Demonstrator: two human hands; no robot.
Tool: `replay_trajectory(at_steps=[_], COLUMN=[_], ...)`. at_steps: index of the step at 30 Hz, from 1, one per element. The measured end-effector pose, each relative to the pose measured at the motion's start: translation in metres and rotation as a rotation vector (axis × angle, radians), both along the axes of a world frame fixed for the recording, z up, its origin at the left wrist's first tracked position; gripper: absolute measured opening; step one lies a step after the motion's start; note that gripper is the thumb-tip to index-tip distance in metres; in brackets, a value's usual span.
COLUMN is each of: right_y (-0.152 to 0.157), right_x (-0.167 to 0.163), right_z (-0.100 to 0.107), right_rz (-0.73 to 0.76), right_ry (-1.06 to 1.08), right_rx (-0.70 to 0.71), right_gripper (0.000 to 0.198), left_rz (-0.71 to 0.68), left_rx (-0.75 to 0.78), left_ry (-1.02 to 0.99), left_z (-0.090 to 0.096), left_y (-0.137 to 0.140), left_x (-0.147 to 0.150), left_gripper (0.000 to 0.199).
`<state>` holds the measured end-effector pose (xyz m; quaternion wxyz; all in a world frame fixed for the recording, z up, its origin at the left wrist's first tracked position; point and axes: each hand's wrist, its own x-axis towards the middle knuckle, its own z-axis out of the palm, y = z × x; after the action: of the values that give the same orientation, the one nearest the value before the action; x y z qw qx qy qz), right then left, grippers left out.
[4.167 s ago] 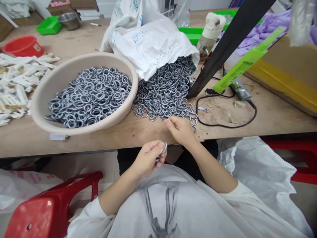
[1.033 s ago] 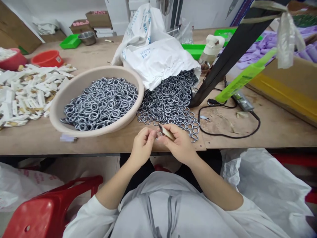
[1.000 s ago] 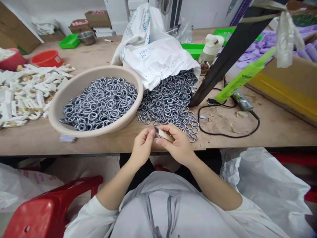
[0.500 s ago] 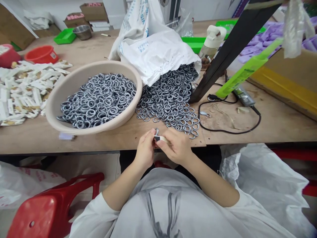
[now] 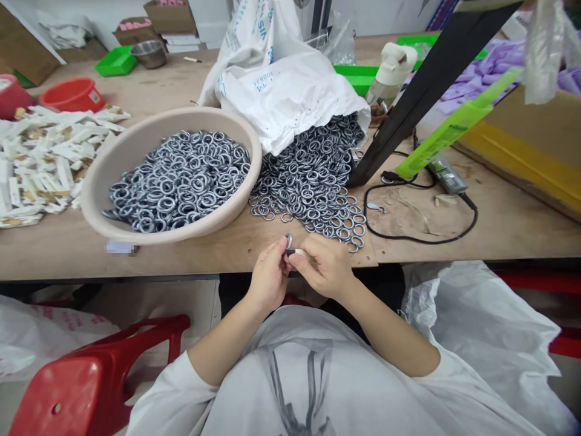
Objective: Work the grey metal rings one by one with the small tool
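At the table's front edge, my left hand (image 5: 267,274) is closed on a grey metal ring (image 5: 289,238), whose upper part sticks up past the fingertips. My right hand (image 5: 330,267) is closed on a small strip, black at its tip and pale further back (image 5: 292,251). The strip's dark end meets the ring between both hands; the fingers hide most of it. Just beyond lies a heap of similar rings (image 5: 313,181), spilling from a white woven sack (image 5: 290,91). To the left, a beige basin (image 5: 93,200) holds many more rings.
White strips (image 5: 45,163) are heaped at the left. A black slanted post (image 5: 408,103) rises right of the sack, near a lime-green plastic piece (image 5: 454,130) and a black cable (image 5: 422,241). A red stool (image 5: 68,387) and plastic bag (image 5: 490,327) flank me below.
The black-tipped strip has turned a little in my right hand, so less of its dark face shows. The ring stays in my left hand. The whole view has shifted slightly.
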<state>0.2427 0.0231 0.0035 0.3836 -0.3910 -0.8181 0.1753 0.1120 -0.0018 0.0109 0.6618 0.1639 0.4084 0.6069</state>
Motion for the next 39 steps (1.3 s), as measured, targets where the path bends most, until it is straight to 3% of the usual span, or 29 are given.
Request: replay_trajectory(at_steps=[12, 15, 20, 25, 28, 32, 35, 37, 39], right_y=[-0.003, 0.005, 0.026, 0.017, 0.026, 0.054, 0.068, 0.069, 0.066], right_x=[-0.001, 0.001, 0.008, -0.006, -0.018, -0.030, -0.039, -0.043, -0.042], right_z=[-0.001, -0.004, -0.009, -0.005, -0.005, -0.006, -0.005, -0.002, 0.003], right_rz=[-0.003, -0.008, -0.211, 0.145, 0.119, -0.158, -0.247, -0.244, -0.231], right_ry=[-0.068, -0.026, 0.224, 0.332, 0.215, -0.259, -0.580, -0.657, -0.597], right_rx=[0.032, -0.051, -0.280, -0.401, -0.456, -0.279, -0.194, -0.181, -0.182], right_gripper=[0.043, 0.044, 0.044, 0.031, 0.029, 0.024, 0.023, 0.024, 0.023], left_rz=[0.014, -0.032, -0.180, -0.109, -0.125, -0.127, -0.145, -0.140, -0.114], left_rx=[-0.024, 0.020, 0.125, 0.074, 0.071, 0.051, 0.013, -0.010, -0.030], left_ry=[-0.026, -0.003, 0.081, 0.080, 0.077, 0.147, 0.156, 0.142, 0.127], left_z=[-0.001, -0.003, -0.009, -0.014, -0.018, -0.023, -0.025, -0.023, -0.021], left_y=[-0.002, -0.005, -0.012, -0.011, -0.010, -0.011, -0.011, -0.009, -0.006], left_x=[0.003, 0.002, 0.002, -0.001, -0.010, -0.028, -0.041, -0.048, -0.052], left_gripper=[0.036, 0.040, 0.047, 0.045, 0.046, 0.035, 0.033, 0.037, 0.031])
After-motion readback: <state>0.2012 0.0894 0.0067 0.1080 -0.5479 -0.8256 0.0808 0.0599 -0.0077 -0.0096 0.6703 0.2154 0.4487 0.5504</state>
